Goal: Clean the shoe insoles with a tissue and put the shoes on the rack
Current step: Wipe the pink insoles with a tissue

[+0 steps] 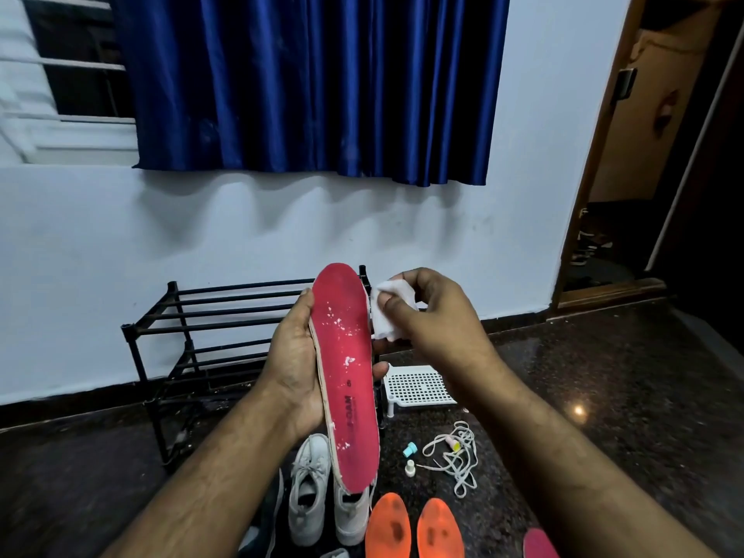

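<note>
The left hand [296, 364] is closed around the red insole [348, 376] at mid-length, holding it upright at the frame's centre. The right hand [426, 312], at about two o'clock from it, pinches a folded tissue [388, 312] beside the toe end. The insole looks light and bendy, so gripping its edges midway seems soundest.
</note>
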`<state>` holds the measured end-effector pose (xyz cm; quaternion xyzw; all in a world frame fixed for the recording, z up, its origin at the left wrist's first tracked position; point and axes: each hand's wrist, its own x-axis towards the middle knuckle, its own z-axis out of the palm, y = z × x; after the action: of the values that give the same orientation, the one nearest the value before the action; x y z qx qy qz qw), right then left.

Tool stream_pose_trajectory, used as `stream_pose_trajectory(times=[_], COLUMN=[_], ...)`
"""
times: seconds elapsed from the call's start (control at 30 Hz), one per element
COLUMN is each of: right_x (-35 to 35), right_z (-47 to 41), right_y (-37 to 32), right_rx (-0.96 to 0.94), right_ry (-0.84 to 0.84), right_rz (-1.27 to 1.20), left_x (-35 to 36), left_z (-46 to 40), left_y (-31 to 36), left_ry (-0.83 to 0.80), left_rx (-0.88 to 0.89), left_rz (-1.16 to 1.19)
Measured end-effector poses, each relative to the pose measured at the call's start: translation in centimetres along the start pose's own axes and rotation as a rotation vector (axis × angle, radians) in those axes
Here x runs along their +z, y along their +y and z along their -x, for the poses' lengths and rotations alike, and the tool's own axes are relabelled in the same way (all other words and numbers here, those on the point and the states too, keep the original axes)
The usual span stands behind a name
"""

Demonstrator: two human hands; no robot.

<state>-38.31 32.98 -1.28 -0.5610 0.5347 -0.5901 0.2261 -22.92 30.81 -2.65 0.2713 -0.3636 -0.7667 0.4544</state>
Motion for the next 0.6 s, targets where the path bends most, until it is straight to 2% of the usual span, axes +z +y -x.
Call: stream_pose_trajectory(times=[0.13, 0.23, 0.37, 0.6], right_x=[0.1, -0.4, -0.2, -0.2], right_z=[0.2, 0.5, 0.9, 1.3], right_y=[-0.2, -0.9, -1.0, -1.6], right_rx=[0.008, -0.053, -0.083, -0.112], right_ry=[0.072, 0.124, 0.089, -0.002], right_rz=[0.051, 0.075, 0.105, -0.003], left_x=[0.3, 0.3, 0.3, 0.2], left_z=[0.3, 0.7, 1.0, 1.8], left_y=[0.0, 0.1, 0.3, 0.7], left_ry=[-0.016, -0.032, -0.048, -0.048], left_rx=[0.0, 0.004, -0.008, -0.034], left_rz=[-0.009, -0.013, -0.018, -0.06])
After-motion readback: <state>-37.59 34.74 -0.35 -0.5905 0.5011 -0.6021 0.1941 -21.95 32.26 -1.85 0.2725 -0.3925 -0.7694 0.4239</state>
